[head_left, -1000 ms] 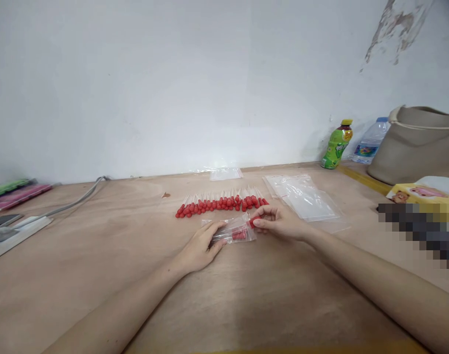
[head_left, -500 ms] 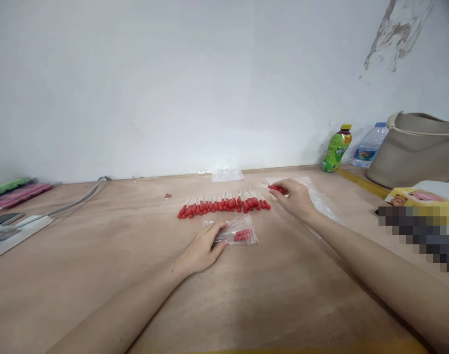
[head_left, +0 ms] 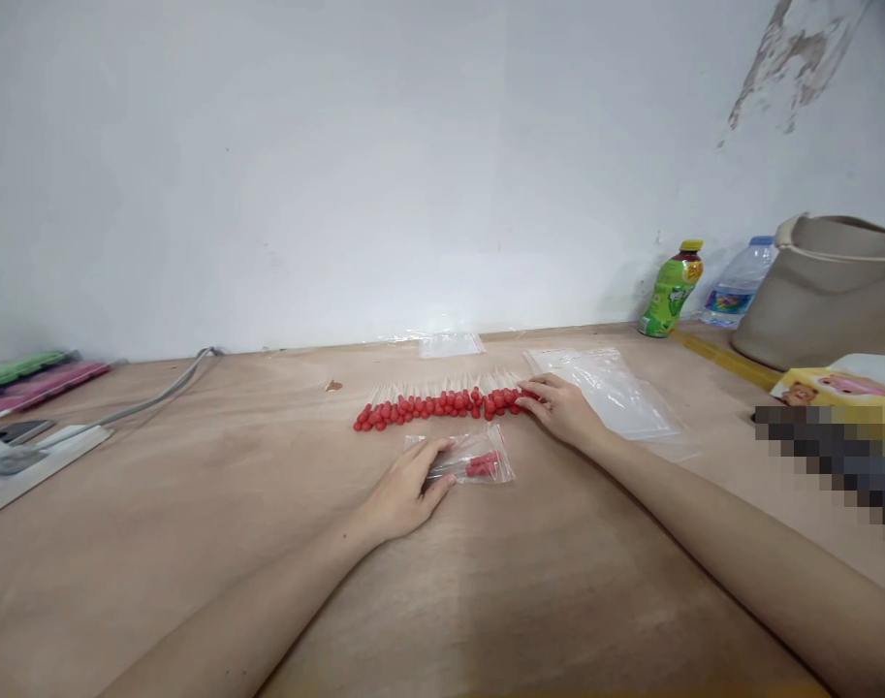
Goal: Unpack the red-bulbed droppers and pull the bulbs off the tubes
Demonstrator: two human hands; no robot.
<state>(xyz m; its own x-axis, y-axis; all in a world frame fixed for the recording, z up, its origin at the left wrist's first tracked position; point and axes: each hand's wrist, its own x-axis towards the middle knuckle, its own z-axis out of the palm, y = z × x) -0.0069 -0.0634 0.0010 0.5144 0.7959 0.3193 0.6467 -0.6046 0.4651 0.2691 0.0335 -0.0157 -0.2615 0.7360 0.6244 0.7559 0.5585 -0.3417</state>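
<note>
A long row of red-tipped white sticks (head_left: 442, 402) lies on the wooden table, tips toward me. In front of it rests a small clear zip bag (head_left: 501, 456) with a few red-tipped sticks inside. My left hand (head_left: 413, 485) lies on the left part of this bag, thumb and fingers apart, holding it down against the table. At the right end of the row is my right hand (head_left: 562, 409), its thumb and fingers closed around red tips; how many sticks it grips cannot be made out.
Flat clear bags (head_left: 609, 388) lie right of the row, another (head_left: 452, 344) by the wall. Farther right are a green bottle (head_left: 671, 291), a water bottle (head_left: 737, 286), a grey bin (head_left: 820, 296) and a yellow packet (head_left: 835, 388). A cable (head_left: 158, 396) runs at left.
My right hand has moved left and slightly down from above the clear bags to the right end of the row. My left hand stays on the small bag.
</note>
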